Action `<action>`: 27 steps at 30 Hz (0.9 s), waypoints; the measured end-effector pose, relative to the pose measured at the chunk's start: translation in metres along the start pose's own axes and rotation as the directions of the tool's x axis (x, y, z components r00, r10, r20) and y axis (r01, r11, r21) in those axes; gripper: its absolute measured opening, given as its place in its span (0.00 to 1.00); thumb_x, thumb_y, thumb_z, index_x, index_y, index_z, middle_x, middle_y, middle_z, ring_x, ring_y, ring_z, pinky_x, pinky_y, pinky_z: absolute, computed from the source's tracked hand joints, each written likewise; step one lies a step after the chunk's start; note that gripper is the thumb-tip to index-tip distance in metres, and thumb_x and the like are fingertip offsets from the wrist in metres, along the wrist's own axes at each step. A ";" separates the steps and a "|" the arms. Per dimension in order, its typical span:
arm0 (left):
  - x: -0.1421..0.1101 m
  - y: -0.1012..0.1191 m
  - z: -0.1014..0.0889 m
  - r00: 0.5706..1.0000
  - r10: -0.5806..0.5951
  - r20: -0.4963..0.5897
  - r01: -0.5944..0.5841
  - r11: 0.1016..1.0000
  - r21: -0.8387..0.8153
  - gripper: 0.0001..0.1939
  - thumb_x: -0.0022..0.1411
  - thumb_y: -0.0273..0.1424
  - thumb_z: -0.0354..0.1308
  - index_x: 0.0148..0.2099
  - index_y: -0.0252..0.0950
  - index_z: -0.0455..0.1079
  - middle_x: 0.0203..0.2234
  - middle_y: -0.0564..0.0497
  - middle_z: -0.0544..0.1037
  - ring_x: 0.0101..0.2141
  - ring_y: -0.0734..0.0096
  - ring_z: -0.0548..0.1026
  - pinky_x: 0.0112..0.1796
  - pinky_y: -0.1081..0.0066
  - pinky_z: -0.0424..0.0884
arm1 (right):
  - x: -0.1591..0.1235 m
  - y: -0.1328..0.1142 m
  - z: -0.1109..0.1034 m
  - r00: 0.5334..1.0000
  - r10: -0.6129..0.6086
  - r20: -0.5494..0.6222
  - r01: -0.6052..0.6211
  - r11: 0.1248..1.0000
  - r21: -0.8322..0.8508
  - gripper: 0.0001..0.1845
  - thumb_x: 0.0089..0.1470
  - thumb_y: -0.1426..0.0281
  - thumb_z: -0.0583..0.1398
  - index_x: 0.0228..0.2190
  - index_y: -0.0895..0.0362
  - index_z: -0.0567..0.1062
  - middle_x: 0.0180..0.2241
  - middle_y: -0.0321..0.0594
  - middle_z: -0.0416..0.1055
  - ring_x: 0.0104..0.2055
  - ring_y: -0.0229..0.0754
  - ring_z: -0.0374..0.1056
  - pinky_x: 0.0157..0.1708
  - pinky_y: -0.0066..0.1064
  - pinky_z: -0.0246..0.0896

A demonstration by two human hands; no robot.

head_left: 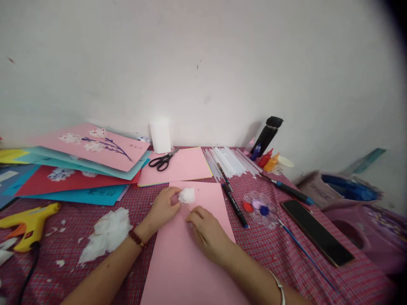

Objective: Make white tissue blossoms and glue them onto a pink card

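A sheet of pink paper [197, 271] lies lengthwise before me, with a small crumpled piece of white tissue paper [187, 195] near its top. My left hand [163, 208] rests at the sheet's left edge, thumb and fingertips curled against the tissue's left side. Just below the tissue, my right hand [208, 235] is closed in a pinch over the pink paper. A thin, pale stick seems to run through its fingers; its kind is too small to make out. Crumpled white tissue [110, 233] lies left of my left forearm.
Left are a yellow glue gun [30, 224] and stacked coloured sheets with a flower picture [95, 146]. Behind lie black scissors [162, 161] and clear glue sticks [230, 161]. To the right are a black marker [234, 205], paint palette [259, 209], blue paintbrush [305, 252], and phone [316, 232].
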State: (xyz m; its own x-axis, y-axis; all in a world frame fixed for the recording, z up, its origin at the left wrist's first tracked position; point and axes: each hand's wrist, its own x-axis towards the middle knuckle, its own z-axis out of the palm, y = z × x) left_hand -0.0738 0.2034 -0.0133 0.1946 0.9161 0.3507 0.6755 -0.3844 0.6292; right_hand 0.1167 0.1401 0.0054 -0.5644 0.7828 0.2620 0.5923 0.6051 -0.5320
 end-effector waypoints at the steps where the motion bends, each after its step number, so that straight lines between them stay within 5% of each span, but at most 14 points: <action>1: 0.000 -0.001 0.000 1.000 -0.004 0.002 0.004 1.000 -0.005 0.21 0.47 0.20 0.51 0.45 0.37 0.68 0.43 0.48 0.75 0.45 0.64 0.71 0.49 0.61 0.65 | 0.000 -0.001 0.000 1.000 -0.001 0.002 0.001 1.000 0.003 0.11 0.57 0.78 0.50 0.37 0.56 0.69 0.38 0.43 0.65 0.39 0.42 0.61 0.40 0.33 0.56; 8: -0.006 0.006 -0.008 0.980 -0.042 -0.194 0.040 0.999 -0.018 0.13 0.46 0.18 0.47 0.33 0.36 0.65 0.32 0.51 0.72 0.36 0.68 0.70 0.38 0.68 0.68 | -0.002 -0.005 -0.002 0.994 0.055 -0.098 -0.044 0.993 0.108 0.13 0.51 0.82 0.50 0.33 0.56 0.68 0.34 0.40 0.65 0.34 0.39 0.62 0.35 0.29 0.57; 11: -0.011 0.015 -0.012 0.994 0.051 -0.097 -0.047 0.998 0.041 0.09 0.48 0.19 0.48 0.27 0.36 0.65 0.27 0.52 0.69 0.33 0.68 0.68 0.36 0.68 0.65 | 0.000 -0.001 -0.002 0.986 0.065 -0.153 -0.038 0.984 0.174 0.13 0.52 0.82 0.49 0.33 0.55 0.67 0.33 0.38 0.64 0.32 0.38 0.62 0.33 0.28 0.56; 15: -0.013 0.020 -0.011 0.997 0.075 0.027 -0.077 0.991 0.105 0.11 0.51 0.20 0.50 0.32 0.37 0.72 0.28 0.50 0.70 0.35 0.67 0.68 0.37 0.67 0.65 | 0.002 0.004 -0.003 0.981 0.081 -0.178 -0.035 0.969 0.246 0.12 0.53 0.81 0.49 0.33 0.55 0.67 0.32 0.37 0.64 0.32 0.37 0.61 0.33 0.28 0.56; 27: -0.011 0.023 -0.009 0.997 0.068 0.044 -0.075 0.980 0.187 0.03 0.55 0.27 0.55 0.29 0.36 0.69 0.30 0.50 0.71 0.35 0.66 0.67 0.37 0.66 0.64 | 0.003 0.015 -0.002 0.949 0.213 -0.234 -0.097 0.900 0.424 0.09 0.54 0.77 0.49 0.29 0.55 0.68 0.27 0.35 0.65 0.32 0.37 0.63 0.32 0.28 0.58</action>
State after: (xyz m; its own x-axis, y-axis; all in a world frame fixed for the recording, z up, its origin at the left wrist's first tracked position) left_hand -0.0671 0.1832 0.0030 0.2714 0.8920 0.3614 0.7798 -0.4239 0.4606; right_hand 0.1246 0.1522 -0.0004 -0.2751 0.9053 0.3238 0.3442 0.4072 -0.8460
